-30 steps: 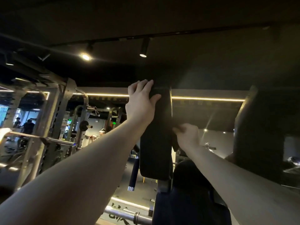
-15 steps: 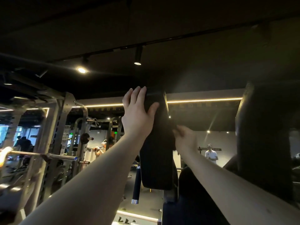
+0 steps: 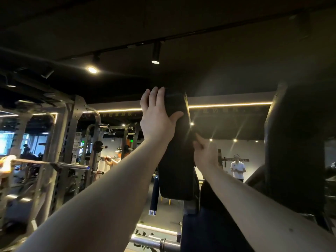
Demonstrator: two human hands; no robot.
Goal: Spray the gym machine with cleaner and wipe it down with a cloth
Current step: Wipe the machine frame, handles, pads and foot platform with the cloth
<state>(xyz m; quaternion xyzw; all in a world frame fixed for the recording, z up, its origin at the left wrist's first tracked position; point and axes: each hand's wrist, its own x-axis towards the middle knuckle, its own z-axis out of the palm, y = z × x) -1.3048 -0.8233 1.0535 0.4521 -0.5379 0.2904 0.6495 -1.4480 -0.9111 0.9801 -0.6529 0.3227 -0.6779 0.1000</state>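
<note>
One black pad (image 3: 174, 170) dead centre, just past your forearms: upright, long axis vertical. Your left hand (image 3: 158, 119) lies flat on its upper left edge, fingers straight up, thumb across the front. Your right hand (image 3: 205, 153) sits at the pad's right edge with its fingers hidden, so I can't tell its grip. One bigger pad (image 3: 294, 151) stands to the right. Behind are racks (image 3: 72, 142) on the left and two ceiling spots (image 3: 155, 61).

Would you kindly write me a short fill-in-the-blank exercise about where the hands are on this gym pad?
The left hand lies on the ___ end of the black pad. The right hand is at the pad's ___ edge. The right hand is ___ than the left. Behind, a person wears a ___ shirt.
Missing words: top; right; lower; white.
</note>
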